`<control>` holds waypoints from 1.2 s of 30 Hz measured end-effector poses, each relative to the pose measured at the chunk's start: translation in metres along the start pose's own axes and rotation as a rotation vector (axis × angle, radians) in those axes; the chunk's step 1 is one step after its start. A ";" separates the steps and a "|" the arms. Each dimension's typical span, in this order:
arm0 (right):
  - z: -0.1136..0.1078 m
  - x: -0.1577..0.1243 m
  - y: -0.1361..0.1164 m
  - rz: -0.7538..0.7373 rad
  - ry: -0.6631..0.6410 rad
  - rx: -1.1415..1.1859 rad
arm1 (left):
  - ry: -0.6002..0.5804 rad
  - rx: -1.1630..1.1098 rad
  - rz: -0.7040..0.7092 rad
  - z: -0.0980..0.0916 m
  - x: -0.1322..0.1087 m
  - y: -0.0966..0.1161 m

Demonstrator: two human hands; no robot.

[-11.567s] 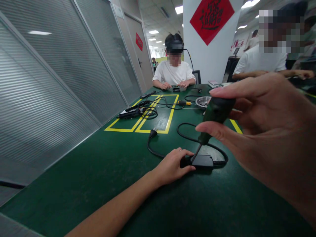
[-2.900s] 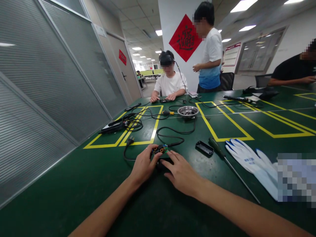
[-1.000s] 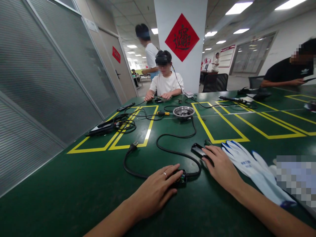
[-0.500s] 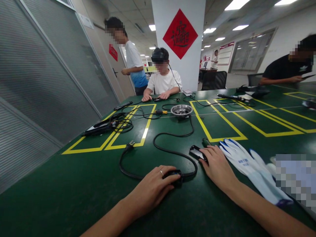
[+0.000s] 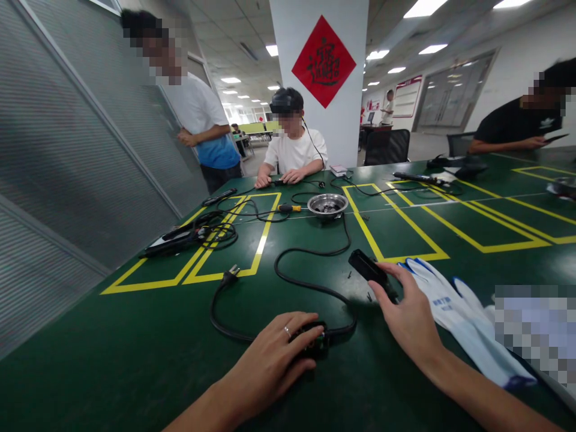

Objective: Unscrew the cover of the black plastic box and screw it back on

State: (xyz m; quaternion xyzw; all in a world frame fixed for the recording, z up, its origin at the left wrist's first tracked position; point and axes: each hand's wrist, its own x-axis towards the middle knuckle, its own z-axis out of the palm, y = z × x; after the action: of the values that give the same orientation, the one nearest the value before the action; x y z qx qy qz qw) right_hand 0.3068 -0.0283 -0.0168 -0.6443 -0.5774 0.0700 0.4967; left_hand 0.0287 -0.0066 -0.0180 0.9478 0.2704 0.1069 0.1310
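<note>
My left hand (image 5: 274,351) is closed over a black open housing (image 5: 318,342) with a circuit board showing inside, low at the middle of the table. A black power cord (image 5: 292,288) runs out of both ends of that housing; one end carries a plug (image 5: 231,275). Between thumb and fingers, my right hand (image 5: 411,318) grips a black plastic cover (image 5: 368,269), tilted and lifted off the table. Small dark screws (image 5: 369,296) lie just beside the cover. My fingers hide part of both pieces.
White gloves with blue edges (image 5: 459,312) lie right of my right hand. Farther off are a metal bowl (image 5: 327,206) of small parts, a yellow-handled screwdriver (image 5: 289,208) and black cords (image 5: 225,234). A person in a headset (image 5: 292,150) sits opposite; another stands at left.
My right hand has raised the cover and turned it, so its dark outer side shows now. The small screws have come into sight. The person standing at left has moved further left.
</note>
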 end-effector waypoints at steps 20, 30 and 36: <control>0.013 -0.073 -0.038 -0.137 -0.522 0.398 | 0.419 -0.471 -0.130 -0.013 -0.007 0.044; 0.004 -0.049 -0.008 0.028 -0.219 0.235 | -0.012 -0.081 -0.134 -0.018 -0.003 0.002; 0.002 -0.050 -0.013 -0.065 -0.219 0.190 | -0.035 -0.054 -0.124 -0.007 0.008 0.006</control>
State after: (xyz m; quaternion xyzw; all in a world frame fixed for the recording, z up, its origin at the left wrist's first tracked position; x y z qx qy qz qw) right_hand 0.2804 -0.0702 -0.0325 -0.5637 -0.6396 0.1780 0.4914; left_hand 0.0363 -0.0065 -0.0086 0.9271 0.3232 0.0893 0.1675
